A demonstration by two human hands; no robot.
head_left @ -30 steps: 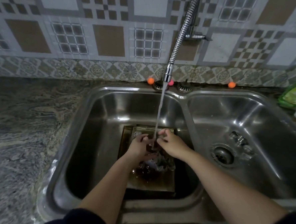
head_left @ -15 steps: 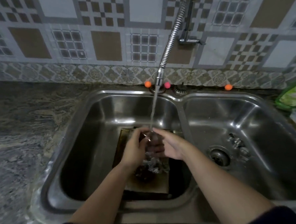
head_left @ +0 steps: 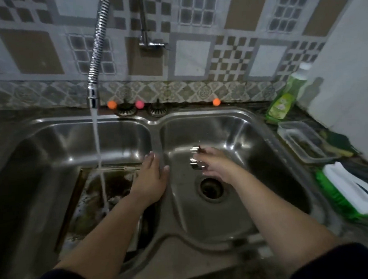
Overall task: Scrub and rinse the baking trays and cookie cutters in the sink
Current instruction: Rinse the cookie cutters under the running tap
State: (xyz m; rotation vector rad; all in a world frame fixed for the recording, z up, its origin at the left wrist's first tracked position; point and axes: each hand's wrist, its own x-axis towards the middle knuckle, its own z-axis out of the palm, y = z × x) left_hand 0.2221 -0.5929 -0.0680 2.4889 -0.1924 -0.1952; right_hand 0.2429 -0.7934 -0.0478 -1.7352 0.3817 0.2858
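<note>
A dirty baking tray point(head_left: 92, 209) lies flat in the left basin of the steel double sink point(head_left: 156, 123), with soapy water on it. Water runs from the flexible faucet hose point(head_left: 93, 95) onto the tray. My right hand point(head_left: 215, 165) is over the right basin, above the drain point(head_left: 211, 188), and holds a small shiny metal cookie cutter point(head_left: 196, 160). My left hand point(head_left: 150, 180) rests open on the divider between the two basins, holding nothing.
A green dish soap bottle point(head_left: 284, 103) leans at the back right. A clear plastic container point(head_left: 301, 140) and a green and white scrub brush point(head_left: 350, 191) lie on the right counter. Small orange and pink balls point(head_left: 112, 104) sit behind the sink.
Both hands left the water stream over the tray. My right hand carried the cookie cutter across to the right basin, and my left hand moved to the divider. The view swung right.
</note>
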